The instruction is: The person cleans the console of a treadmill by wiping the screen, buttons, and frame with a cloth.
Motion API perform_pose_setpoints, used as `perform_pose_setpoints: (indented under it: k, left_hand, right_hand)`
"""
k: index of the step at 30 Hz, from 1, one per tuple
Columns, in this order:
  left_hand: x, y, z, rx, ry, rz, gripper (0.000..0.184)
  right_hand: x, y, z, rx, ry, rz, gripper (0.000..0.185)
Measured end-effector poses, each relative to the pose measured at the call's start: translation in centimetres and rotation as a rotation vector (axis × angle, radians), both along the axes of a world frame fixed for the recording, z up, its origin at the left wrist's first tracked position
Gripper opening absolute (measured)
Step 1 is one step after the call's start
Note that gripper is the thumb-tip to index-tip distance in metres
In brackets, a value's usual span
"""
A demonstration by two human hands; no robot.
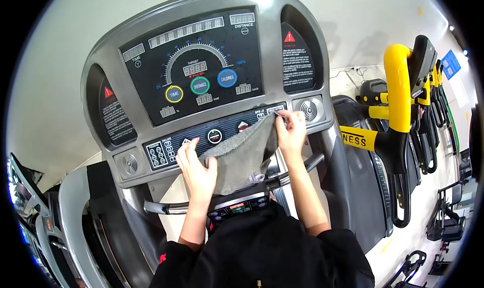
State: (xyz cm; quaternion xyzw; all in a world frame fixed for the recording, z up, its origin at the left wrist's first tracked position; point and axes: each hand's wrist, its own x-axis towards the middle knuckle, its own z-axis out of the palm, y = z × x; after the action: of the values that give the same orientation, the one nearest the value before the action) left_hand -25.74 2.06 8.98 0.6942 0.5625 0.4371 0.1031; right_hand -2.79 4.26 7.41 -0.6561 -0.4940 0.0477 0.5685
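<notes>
Left hand [198, 171] pinches one side of the grey cloth [241, 162], right hand [292, 133] its upper corner, across the lower edge of the treadmill console [269, 56]: a spreading-out step, I'd judge, calling next for even tension.

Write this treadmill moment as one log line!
left hand: holding gray cloth | right hand: pinching its corner | cloth: partly hiding treadmill button panel

TIME, DISTANCE, CALORIES on console [194, 66], NESS on yellow bar [359, 137]
</notes>
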Motion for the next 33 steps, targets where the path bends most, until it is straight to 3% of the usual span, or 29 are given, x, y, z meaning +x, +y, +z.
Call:
perform_pose_setpoints:
  k: [1, 3, 5, 7, 8, 9, 11, 17, 23, 27, 33]
  left_hand:
    - [0.8, -0.1, -0.3, 0.105, 0.053, 0.081, 0.051]
    - [2.1, -0.7, -1.5, 0.136, 0.119, 0.002, 0.047]
    - [3.2, -1.6, -3.1, 0.109, 0.163, -0.268, 0.043]
    - [4.7, -2.3, -4.1, 0.062, 0.165, -0.365, 0.041]
    - [5.0, -2.5, -4.6, -0.005, 0.231, -0.376, 0.048]
    - [5.1, -2.6, -5.0, -0.005, 0.232, -0.377, 0.048]
    - [5.3, -2.5, -5.3, -0.081, 0.357, -0.368, 0.061]
    - [5.6, -2.0, -5.8, -0.091, 0.419, -0.406, 0.066]
    - [5.1, -1.8, -5.3, -0.122, 0.392, -0.458, 0.056]
    - [3.9, -1.6, -7.6, -0.08, 0.39, -0.462, 0.059]
    - [4.9, -1.8, -6.2, -0.089, 0.422, -0.451, 0.063]
  right_hand:
    - [0.0, 1.1, -0.8, -0.033, -0.004, 0.032, 0.021]
    - [-0.7, 2.2, -1.8, -0.044, 0.155, 0.059, 0.031]
    - [-1.8, 1.6, -2.3, -0.049, 0.319, 0.077, 0.035]
    - [-2.4, 0.4, -4.5, 0.187, -0.085, 0.014, 0.032]
    - [-2.8, -1.0, -4.3, 0.124, -0.254, 0.044, 0.035]
    - [-2.7, -1.8, -5.2, 0.064, -0.287, 0.11, 0.039]
    - [-3.7, -2.7, -5.3, -0.206, -0.415, 0.0, 0.046]
    - [-4.0, -0.8, -5.2, -0.347, -0.553, -0.056, 0.056]
    - [-5.3, 0.5, -3.6, -0.26, -0.505, 0.03, 0.05]
    - [-6.8, -0.4, -2.8, -0.259, -0.581, 0.306, 0.043]
    - [-4.6, 0.0, -2.9, -0.265, -0.49, 0.128, 0.038]
